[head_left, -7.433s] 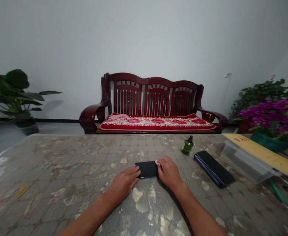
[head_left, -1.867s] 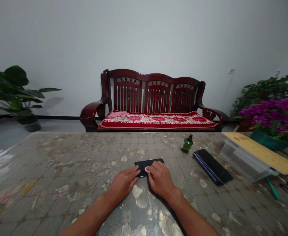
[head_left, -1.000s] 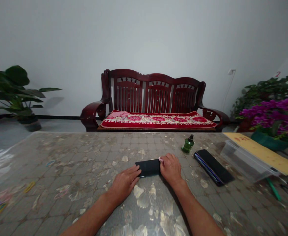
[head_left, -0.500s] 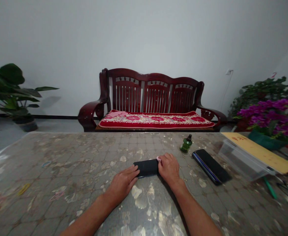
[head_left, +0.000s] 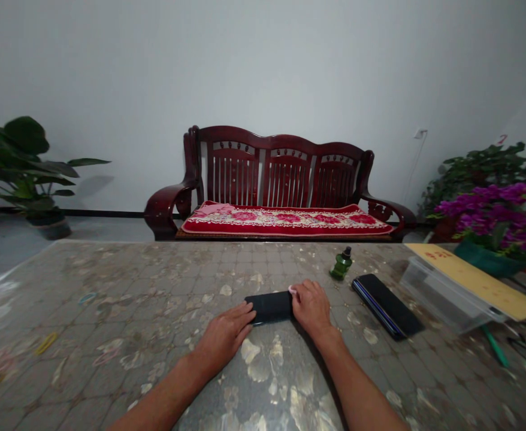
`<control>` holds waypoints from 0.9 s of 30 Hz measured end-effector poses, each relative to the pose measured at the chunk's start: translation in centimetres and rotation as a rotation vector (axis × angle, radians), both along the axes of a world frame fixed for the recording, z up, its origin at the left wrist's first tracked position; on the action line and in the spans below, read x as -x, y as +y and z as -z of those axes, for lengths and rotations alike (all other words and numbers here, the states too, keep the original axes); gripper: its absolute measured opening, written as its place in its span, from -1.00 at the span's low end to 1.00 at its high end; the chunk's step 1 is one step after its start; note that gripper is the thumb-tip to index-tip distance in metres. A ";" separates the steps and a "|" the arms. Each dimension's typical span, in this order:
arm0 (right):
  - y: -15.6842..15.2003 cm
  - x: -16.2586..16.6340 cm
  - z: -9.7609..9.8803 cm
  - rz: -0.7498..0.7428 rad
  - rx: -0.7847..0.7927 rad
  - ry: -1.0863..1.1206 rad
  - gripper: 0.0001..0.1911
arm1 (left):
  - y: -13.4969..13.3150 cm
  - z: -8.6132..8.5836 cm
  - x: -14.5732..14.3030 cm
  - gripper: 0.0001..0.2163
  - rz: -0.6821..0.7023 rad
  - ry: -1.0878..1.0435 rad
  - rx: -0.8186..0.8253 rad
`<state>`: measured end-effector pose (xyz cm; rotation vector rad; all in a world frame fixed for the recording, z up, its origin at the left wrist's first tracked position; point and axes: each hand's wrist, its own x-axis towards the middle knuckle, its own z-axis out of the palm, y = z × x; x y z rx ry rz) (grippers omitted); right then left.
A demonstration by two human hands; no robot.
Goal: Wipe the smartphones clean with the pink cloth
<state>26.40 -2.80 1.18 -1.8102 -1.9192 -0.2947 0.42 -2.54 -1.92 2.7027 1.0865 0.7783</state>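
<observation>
A black smartphone (head_left: 272, 307) lies flat and sideways on the patterned tablecloth in front of me. My left hand (head_left: 228, 326) holds its left end, fingers over the top and thumb along the near edge. At the right end, my right hand (head_left: 311, 306) is closed, pressing a small pale pink-white wad (head_left: 292, 290) against the phone; most of the wad is hidden under the fingers. To the right lie several dark phones in a stack (head_left: 386, 305). A green spray bottle (head_left: 341, 264) with a black top stands just beyond my right hand.
On the right, a yellow envelope (head_left: 474, 278) rests on a clear plastic box (head_left: 447, 299), beside purple flowers in a green pot (head_left: 487, 258). Several coloured rubber bands (head_left: 46, 343) lie on the left. A wooden bench (head_left: 285, 173) stands beyond the table (head_left: 155, 269).
My right hand has shifted very slightly right along the phone with the pale wad. My left hand keeps its place. The whole view has moved a touch.
</observation>
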 end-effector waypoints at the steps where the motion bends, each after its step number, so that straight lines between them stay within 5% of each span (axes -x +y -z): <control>1: 0.0 -0.1 0.1 0.010 0.002 -0.001 -0.82 | 0.0 0.0 0.0 -0.71 0.002 -0.010 0.004; 9: -0.7 1.5 0.3 -0.167 0.019 0.013 -0.84 | 0.3 0.5 0.0 -0.71 0.010 -0.026 0.006; 16: 0.0 -0.7 0.3 -0.010 -0.007 0.001 -0.83 | 0.4 0.6 0.2 -0.71 0.010 -0.031 0.009; 27: -1.1 0.4 0.0 -0.180 0.004 0.027 -0.84 | 0.2 0.0 0.0 -0.71 0.004 0.031 0.007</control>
